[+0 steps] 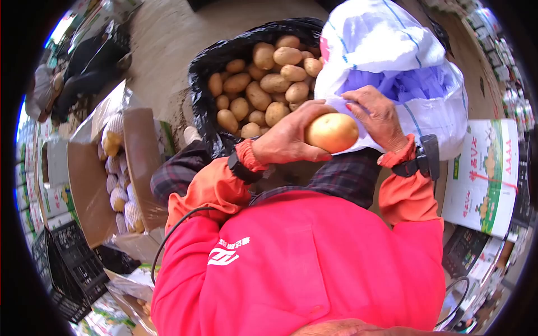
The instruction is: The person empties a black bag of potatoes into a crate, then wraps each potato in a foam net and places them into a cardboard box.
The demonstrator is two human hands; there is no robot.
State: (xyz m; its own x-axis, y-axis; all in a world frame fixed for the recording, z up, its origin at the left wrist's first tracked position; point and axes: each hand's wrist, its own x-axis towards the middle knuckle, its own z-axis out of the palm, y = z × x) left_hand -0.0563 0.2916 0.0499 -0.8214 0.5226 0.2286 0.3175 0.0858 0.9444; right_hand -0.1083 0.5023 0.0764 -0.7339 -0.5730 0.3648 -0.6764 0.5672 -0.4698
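My left hand (pixel 294 133) is closed around a large yellow potato (pixel 333 133), its thumb below and fingers above. Just to the right, my right hand (pixel 378 115) has its fingers pinched on a pale purple foam net (pixel 338 103), part of which is hidden behind the potato and fingers. Beyond the hands, a black plastic-lined container (pixel 203 73) is full of loose potatoes (pixel 259 95). Beside it, a white woven sack (pixel 386 33) stands open with purple foam nets (pixel 417 84) inside.
At left, an open cardboard box (pixel 89 185) holds potatoes in foam nets (pixel 120 185). A printed white carton (pixel 482 176) is at right. Black plastic crates (pixel 67 263) stand at lower left. Another person (pixel 84 67) sits at upper left. A black cable (pixel 168 235) runs by my left sleeve.
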